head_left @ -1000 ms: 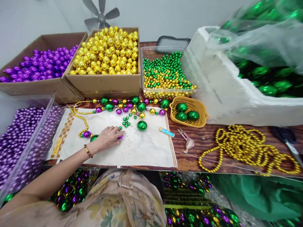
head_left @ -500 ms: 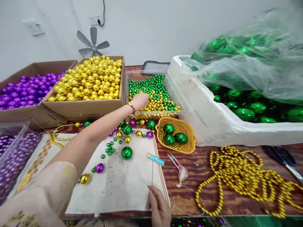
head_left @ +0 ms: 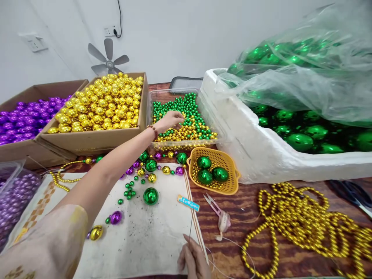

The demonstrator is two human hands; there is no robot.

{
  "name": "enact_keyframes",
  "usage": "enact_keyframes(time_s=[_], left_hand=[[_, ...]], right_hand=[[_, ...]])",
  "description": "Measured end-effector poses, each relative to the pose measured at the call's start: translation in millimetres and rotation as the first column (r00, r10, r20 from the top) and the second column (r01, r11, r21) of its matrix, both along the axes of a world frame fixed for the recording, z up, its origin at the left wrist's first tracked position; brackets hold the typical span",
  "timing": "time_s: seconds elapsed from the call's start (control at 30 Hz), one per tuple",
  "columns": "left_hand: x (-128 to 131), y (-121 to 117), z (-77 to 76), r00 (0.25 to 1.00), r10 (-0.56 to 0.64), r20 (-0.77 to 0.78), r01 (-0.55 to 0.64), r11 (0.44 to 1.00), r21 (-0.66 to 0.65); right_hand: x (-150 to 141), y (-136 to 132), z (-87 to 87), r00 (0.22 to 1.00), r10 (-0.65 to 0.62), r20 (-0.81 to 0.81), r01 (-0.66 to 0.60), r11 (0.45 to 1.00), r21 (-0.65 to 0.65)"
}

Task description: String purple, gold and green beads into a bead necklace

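Note:
My left hand is over a clear plastic tray of small beads, its fingers loosely bent and a little apart. Green beads lie at the tray's back and gold beads mostly at its front. At the lower edge, my right hand pinches a thin needle that points up. Its tip is near a blue-and-orange label. A white cloth carries a large green ball, small green beads and a purple ball.
Behind the cloth lies a mixed bead strand. A yellow basket holds green balls; thread snips lie in front. Gold bead strings and scissors are at right, below a foam box. Boxes of gold balls and purple balls stand left.
My left hand has lifted slightly from the beads, and its fingers show more. My right hand keeps the needle, which now leans more to the right. The whole view has shifted slightly.

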State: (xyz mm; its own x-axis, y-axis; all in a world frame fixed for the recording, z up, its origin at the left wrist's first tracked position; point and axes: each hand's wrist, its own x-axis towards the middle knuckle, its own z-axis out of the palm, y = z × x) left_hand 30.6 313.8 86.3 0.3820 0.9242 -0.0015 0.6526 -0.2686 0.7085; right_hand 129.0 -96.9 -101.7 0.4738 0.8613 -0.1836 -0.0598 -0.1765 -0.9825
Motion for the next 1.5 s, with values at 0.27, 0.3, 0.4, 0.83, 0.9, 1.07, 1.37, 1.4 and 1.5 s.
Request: enact_keyframes(time_s=[0.27,0.3,0.4,0.83,0.9,1.07,1.37,1.4,1.5], left_hand=[[-71,-182,1.6,0.427,0.382,0.82,0.369,0.754,-0.544],[-77,-201,-4.5,0.381,0.419,0.825,0.378,0.743,-0.552],[-90,-245,-19.7,0.283,0.481,0.83,0.362,0.747,-0.557],[-122,-303,-28.2,0.104,0.552,0.827,0.23,0.796,-0.56],[-125,-303,-30.1,0.102,0.552,0.828,0.216,0.8,-0.56],[-131,-303,-36.5,0.105,0.551,0.828,0.168,0.811,-0.561],[-134,-303,-48.4,0.15,0.561,0.814,0.162,0.798,-0.58],[-134,-303,-49.2,0.159,0.564,0.811,0.155,0.797,-0.584],[-134,-301,-50.9,0.174,0.554,0.814,0.102,0.812,-0.574]], right_hand=[[9,11,34.2,0.943,0.333,0.028,-0.334,0.936,0.11],[8,11,41.3,0.932,0.358,0.05,-0.362,0.923,0.135],[1,8,63.4,0.912,0.389,0.129,-0.41,0.883,0.23],[-34,-6,102.4,0.876,0.408,0.257,-0.473,0.833,0.287],[-37,-6,103.1,0.877,0.411,0.251,-0.471,0.838,0.276],[-42,-7,101.7,0.871,0.42,0.254,-0.477,0.846,0.238],[-47,-9,103.0,0.865,0.424,0.267,-0.479,0.857,0.191],[-47,-9,103.3,0.868,0.422,0.263,-0.475,0.86,0.188],[-47,-10,101.4,0.869,0.425,0.254,-0.472,0.866,0.165]])
